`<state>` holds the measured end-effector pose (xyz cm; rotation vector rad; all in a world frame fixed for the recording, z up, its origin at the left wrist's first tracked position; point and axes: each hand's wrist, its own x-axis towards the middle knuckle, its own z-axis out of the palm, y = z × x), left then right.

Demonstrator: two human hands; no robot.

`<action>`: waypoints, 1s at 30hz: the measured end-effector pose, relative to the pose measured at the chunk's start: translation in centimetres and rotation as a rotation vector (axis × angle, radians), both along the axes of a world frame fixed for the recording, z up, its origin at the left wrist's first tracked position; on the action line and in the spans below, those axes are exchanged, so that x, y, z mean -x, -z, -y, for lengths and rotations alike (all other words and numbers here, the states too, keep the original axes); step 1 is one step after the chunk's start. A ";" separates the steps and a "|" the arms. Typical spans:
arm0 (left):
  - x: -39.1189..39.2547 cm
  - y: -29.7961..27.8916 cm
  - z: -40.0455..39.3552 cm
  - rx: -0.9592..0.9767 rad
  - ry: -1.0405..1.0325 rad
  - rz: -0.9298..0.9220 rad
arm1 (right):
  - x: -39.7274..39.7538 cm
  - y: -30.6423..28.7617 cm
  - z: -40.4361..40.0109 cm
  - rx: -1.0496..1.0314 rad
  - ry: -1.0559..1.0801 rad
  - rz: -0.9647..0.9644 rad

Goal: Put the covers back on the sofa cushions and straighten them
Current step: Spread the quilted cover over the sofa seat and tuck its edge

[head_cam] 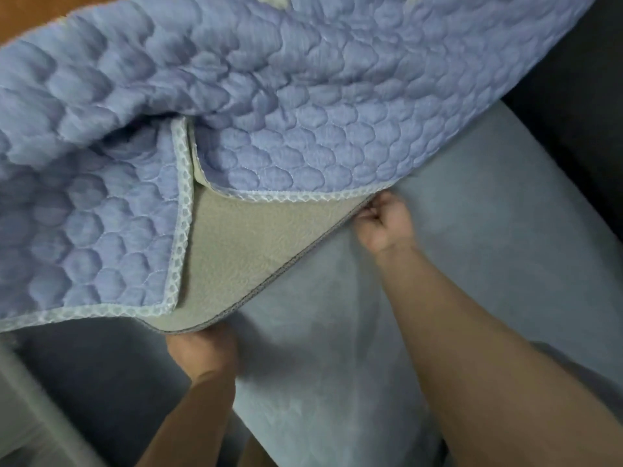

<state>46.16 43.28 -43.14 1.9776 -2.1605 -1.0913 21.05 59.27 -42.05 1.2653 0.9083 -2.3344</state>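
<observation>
- Over grey sofa cushion point(421, 298): both hands grip edge of lifted quilted blue cover point(269, 96).
- left hand point(202, 352) curled under edge.
- right hand point(384, 220) pinching edge.
- No readable writing.

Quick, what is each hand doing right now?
Left hand: grips the edge of the beige pad under the quilted blue cover.
Right hand: fingers curled, pinching the same pad's edge.

The quilted cover point(269, 96) drapes over the far and left of the sofa cushion point(455, 257), with its underside point(236, 251) turned up near centre.
</observation>
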 end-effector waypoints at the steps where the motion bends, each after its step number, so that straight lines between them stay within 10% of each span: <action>1: -0.2 0.3 -0.1 0.018 -0.003 -0.033 | -0.1 0.5 -0.3 -0.015 -0.009 0.005; 10: -3.8 -3.1 -0.3 -0.105 0.428 -0.018 | -7.4 -3.4 -2.9 -1.035 -0.984 -0.156; 16: -5.3 -3.9 0.6 -0.293 0.383 -0.007 | -12.6 -4.9 -1.9 -0.580 -0.949 0.056; 20: -5.8 -2.3 1.1 -0.319 0.417 -0.079 | -11.0 -2.1 1.9 -0.664 -0.901 0.034; 26: -9.1 2.3 6.3 -0.961 -0.011 -0.260 | -10.1 3.0 3.4 -1.121 -1.030 0.096; 30: -6.3 4.5 7.6 -1.074 0.040 -0.195 | -10.4 -1.6 4.5 -0.593 -0.594 -0.021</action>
